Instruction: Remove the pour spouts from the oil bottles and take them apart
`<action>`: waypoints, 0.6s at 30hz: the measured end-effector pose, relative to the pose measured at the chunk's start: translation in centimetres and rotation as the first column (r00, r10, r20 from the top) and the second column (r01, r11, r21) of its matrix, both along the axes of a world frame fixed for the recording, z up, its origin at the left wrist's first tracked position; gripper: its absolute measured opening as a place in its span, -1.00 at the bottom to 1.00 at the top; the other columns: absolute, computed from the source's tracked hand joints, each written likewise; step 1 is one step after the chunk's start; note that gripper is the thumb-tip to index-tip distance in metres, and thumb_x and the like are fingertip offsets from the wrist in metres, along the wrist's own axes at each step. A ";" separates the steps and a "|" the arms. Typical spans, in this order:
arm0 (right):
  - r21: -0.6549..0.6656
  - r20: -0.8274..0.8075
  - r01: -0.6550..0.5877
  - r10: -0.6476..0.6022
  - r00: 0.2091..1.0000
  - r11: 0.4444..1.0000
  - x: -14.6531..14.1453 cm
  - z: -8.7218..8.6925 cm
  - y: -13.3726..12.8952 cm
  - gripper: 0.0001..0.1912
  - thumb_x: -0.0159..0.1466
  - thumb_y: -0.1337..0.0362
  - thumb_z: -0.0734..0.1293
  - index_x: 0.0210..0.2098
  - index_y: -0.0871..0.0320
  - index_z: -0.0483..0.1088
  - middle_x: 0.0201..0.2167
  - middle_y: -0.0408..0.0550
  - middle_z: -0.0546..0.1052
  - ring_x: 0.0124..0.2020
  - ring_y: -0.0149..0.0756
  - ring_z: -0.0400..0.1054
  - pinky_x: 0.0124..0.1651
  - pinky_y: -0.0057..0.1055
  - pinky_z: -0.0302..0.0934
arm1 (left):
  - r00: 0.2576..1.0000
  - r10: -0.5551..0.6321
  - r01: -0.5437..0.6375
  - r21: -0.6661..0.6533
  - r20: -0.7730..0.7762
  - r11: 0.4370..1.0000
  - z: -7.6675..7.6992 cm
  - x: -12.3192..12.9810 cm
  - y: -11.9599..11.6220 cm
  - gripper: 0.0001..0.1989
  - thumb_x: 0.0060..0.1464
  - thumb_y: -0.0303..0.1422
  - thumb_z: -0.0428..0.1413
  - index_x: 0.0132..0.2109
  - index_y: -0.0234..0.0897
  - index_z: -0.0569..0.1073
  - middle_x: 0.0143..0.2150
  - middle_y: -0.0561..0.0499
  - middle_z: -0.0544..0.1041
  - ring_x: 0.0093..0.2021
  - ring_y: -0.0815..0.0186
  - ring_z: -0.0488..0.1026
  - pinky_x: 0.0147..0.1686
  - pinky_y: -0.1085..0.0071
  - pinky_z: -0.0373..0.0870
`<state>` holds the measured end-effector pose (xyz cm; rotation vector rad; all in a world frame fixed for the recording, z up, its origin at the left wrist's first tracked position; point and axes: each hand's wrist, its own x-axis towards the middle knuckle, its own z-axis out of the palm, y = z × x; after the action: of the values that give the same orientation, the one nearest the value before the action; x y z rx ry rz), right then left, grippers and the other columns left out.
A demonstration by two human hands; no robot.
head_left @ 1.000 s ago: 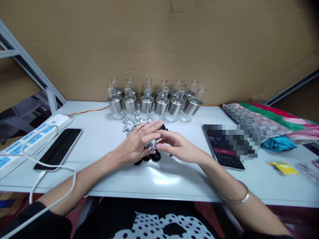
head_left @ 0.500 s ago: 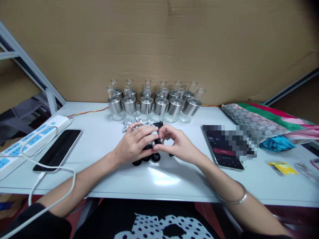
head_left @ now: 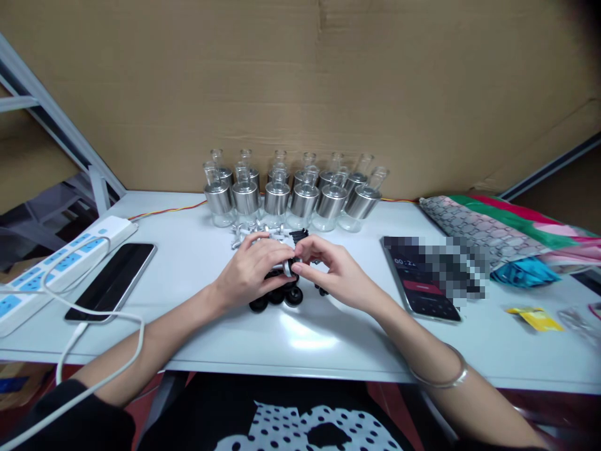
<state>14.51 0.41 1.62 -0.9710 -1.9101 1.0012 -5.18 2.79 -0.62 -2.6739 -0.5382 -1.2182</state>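
Observation:
My left hand has its fingers curled round a small silver metal part, seemingly a bottle-pourer piece, partly hidden by the fingers. My right hand pinches the black end of the same part between thumb and forefinger. Just below my hands lie several round black caps on the white table. Behind my left hand is a pile of silver metal fittings. Small black ribbed pieces lie beyond the fingertips, and other black bits sit under my right hand.
Two rows of glass bottles with steel sleeves stand at the back. A dark phone, a power strip and a white cable are left. To the right lie another phone, a yellow packet and folded bags.
The held part has turned between my hands, so its silver ring and black end show more. My hands have shifted only slightly, fingers closing nearer together.

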 end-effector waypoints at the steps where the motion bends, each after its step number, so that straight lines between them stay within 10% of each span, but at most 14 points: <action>1: -0.004 0.001 -0.002 0.002 1.000 1.000 0.0 0.0 0.0 -0.83 0.21 0.19 0.31 -0.28 0.14 0.29 -0.45 -0.18 0.42 -0.40 -0.41 0.29 -0.26 -0.43 0.21 | 1.000 -0.001 0.001 -0.015 0.018 1.000 -0.1 0.0 0.1 -0.74 0.18 -0.33 0.08 -0.01 -0.28 0.27 -0.16 -0.07 0.55 -0.12 0.29 0.48 0.04 0.20 0.28; 18: 0.084 -0.038 0.066 -0.063 0.997 0.994 -0.3 -0.7 0.1 -0.86 0.13 0.35 0.31 -0.30 0.14 0.28 -0.46 -0.20 0.38 -0.46 -0.46 0.24 -0.35 -0.49 0.21 | 0.998 -0.037 0.041 -0.099 0.040 0.994 -0.2 -0.1 0.5 -0.63 0.14 -0.33 0.13 0.07 -0.27 0.27 -0.07 -0.13 0.52 -0.04 0.21 0.43 -0.03 0.21 0.32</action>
<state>14.21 0.54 0.90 -0.9541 -1.8652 0.8866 -5.29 3.26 -0.84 -2.7614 -0.5695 -1.2886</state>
